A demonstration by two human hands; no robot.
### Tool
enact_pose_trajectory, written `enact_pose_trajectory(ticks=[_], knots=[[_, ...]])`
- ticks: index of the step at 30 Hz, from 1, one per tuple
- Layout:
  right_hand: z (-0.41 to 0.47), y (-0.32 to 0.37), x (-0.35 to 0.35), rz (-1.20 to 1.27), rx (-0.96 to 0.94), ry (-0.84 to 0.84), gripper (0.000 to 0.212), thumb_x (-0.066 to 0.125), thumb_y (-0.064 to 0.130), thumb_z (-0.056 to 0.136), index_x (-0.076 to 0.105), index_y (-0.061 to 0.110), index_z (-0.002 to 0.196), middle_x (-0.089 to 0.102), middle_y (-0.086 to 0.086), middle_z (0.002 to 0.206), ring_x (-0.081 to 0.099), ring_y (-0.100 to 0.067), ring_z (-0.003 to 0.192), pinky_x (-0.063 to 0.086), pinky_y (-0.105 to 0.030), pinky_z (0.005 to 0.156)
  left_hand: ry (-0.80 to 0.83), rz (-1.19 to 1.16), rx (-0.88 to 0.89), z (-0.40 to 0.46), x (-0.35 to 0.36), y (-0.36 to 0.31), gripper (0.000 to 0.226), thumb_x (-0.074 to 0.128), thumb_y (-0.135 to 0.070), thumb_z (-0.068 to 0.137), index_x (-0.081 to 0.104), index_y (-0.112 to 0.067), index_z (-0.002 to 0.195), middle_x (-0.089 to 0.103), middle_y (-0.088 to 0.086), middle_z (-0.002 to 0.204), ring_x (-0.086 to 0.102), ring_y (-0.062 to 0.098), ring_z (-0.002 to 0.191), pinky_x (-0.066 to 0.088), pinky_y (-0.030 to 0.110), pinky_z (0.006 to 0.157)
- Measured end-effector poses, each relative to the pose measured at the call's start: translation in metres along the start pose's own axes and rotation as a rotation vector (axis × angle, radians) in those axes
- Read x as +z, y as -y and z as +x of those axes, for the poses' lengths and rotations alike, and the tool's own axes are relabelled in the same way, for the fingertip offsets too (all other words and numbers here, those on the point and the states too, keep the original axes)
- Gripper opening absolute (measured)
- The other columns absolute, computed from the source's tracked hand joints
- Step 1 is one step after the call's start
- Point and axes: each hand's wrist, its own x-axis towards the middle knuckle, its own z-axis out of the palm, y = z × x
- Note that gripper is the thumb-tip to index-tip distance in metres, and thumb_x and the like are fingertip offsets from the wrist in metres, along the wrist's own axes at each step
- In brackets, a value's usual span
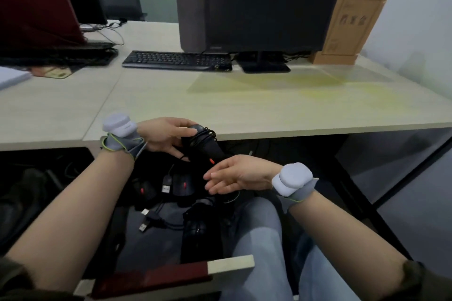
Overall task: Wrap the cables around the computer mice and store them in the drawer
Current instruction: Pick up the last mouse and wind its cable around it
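My left hand (166,135) grips a black computer mouse (205,145) with its cable wound around the body, held just below the desk edge above the open drawer (171,273). Just under that mouse, my right hand (234,176) is open with its fingers spread and nothing in it. Inside the drawer lie other black mice: one with a red wheel (183,186), another at the left (144,189), and one nearer me (198,227). Loose cables with USB plugs (146,220) lie among them.
The desk (244,110) carries a black keyboard (177,60), a monitor (271,5), a cardboard box (352,24) at the back right and a dark red laptop (36,5) at the back left. My legs in light jeans (264,239) sit right of the drawer.
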Motion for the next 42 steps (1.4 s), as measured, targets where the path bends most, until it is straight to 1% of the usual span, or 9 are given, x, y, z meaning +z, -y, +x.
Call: enact_pose_trajectory(ticks=[4, 9, 12, 15, 20, 24, 29, 34, 42], knots=[[0.017, 0.008, 0.013, -0.203, 0.063, -0.066, 0.024, 0.051, 0.027, 0.095, 0.063, 0.01, 0.083, 0.07, -0.006, 0.077, 0.068, -0.007, 0.061, 0.053, -0.014, 0.057, -0.026, 0.043, -0.108, -0.027, -0.023, 0.022, 0.016, 0.044, -0.011, 0.093, 0.058, -0.012, 0.101, 0.067, 0.008, 0.087, 0.065, 0.025, 0.078, 0.058, 0.045, 0.068], [0.042, 0.019, 0.028, -0.49, -0.075, -0.334, 0.024, 0.051, 0.032, 0.094, 0.058, 0.015, 0.08, 0.065, 0.0, 0.069, 0.06, -0.005, 0.053, 0.045, -0.012, 0.046, -0.047, 0.163, -0.268, -0.045, -0.029, 0.05, 0.018, 0.046, -0.011, 0.093, 0.055, -0.012, 0.109, 0.062, 0.011, 0.094, 0.062, 0.031, 0.083, 0.057, 0.046, 0.068], [0.058, 0.016, 0.044, -0.619, -0.147, -0.358, 0.019, 0.056, 0.034, 0.09, 0.057, 0.019, 0.078, 0.066, 0.0, 0.073, 0.061, -0.007, 0.06, 0.048, -0.016, 0.053, -0.031, 0.23, -0.382, -0.046, -0.023, 0.066, 0.013, 0.048, -0.012, 0.093, 0.056, -0.012, 0.102, 0.061, 0.014, 0.095, 0.061, 0.033, 0.084, 0.057, 0.047, 0.066], [0.069, 0.005, 0.058, -0.754, -0.11, -0.331, 0.03, 0.063, 0.037, 0.084, 0.064, 0.007, 0.09, 0.072, -0.011, 0.083, 0.064, -0.009, 0.063, 0.048, -0.019, 0.059, -0.003, 0.237, -0.425, -0.043, -0.017, 0.08, 0.01, 0.052, -0.014, 0.092, 0.057, -0.01, 0.099, 0.062, 0.016, 0.092, 0.063, 0.033, 0.081, 0.058, 0.046, 0.065], [0.066, -0.01, 0.065, -0.969, -0.056, -0.303, 0.027, 0.069, 0.031, 0.08, 0.07, 0.007, 0.093, 0.073, -0.011, 0.094, 0.067, -0.02, 0.086, 0.045, -0.026, 0.073, 0.048, 0.358, -0.466, -0.032, -0.008, 0.092, 0.014, 0.06, -0.018, 0.088, 0.058, -0.015, 0.101, 0.063, 0.008, 0.09, 0.065, 0.019, 0.072, 0.06, 0.038, 0.061], [0.059, -0.011, 0.068, -1.032, -0.085, -0.324, 0.024, 0.067, 0.027, 0.082, 0.068, 0.01, 0.1, 0.07, -0.008, 0.106, 0.061, -0.021, 0.102, 0.043, -0.026, 0.085, -0.025, 0.509, -0.458, -0.026, -0.004, 0.088, 0.025, 0.066, -0.024, 0.083, 0.058, -0.022, 0.106, 0.061, 0.001, 0.094, 0.062, 0.02, 0.086, 0.059, 0.037, 0.066], [0.045, -0.007, 0.074, -1.066, -0.09, -0.24, 0.024, 0.061, 0.026, 0.087, 0.068, 0.009, 0.103, 0.071, -0.009, 0.104, 0.063, -0.02, 0.098, 0.048, -0.029, 0.087, -0.105, 0.665, -0.481, -0.024, 0.003, 0.083, 0.031, 0.07, -0.028, 0.079, 0.064, -0.017, 0.108, 0.059, 0.004, 0.081, 0.06, 0.022, 0.084, 0.059, 0.035, 0.057], [0.022, 0.0, 0.081, -0.997, 0.033, -0.042, 0.029, 0.055, 0.034, 0.091, 0.066, 0.008, 0.098, 0.069, 0.0, 0.086, 0.061, -0.01, 0.068, 0.045, -0.019, 0.065, -0.148, 0.857, -0.465, -0.02, 0.015, 0.079, 0.026, 0.067, -0.033, 0.081, 0.064, -0.011, 0.096, 0.055, 0.0, 0.066, 0.053, 0.013, 0.058, 0.047, 0.022, 0.046], [-0.031, -0.001, 0.108, -1.202, 0.241, 0.209, 0.033, 0.071, 0.046, 0.075, 0.069, 0.021, 0.096, 0.07, 0.003, 0.095, 0.062, -0.014, 0.087, 0.05, -0.026, 0.074, -0.159, 1.002, -0.409, -0.033, 0.042, 0.05, 0.019, 0.06, -0.026, 0.088, 0.054, -0.009, 0.083, 0.05, 0.004, 0.065, 0.048, 0.018, 0.056, 0.042, 0.025, 0.053]])
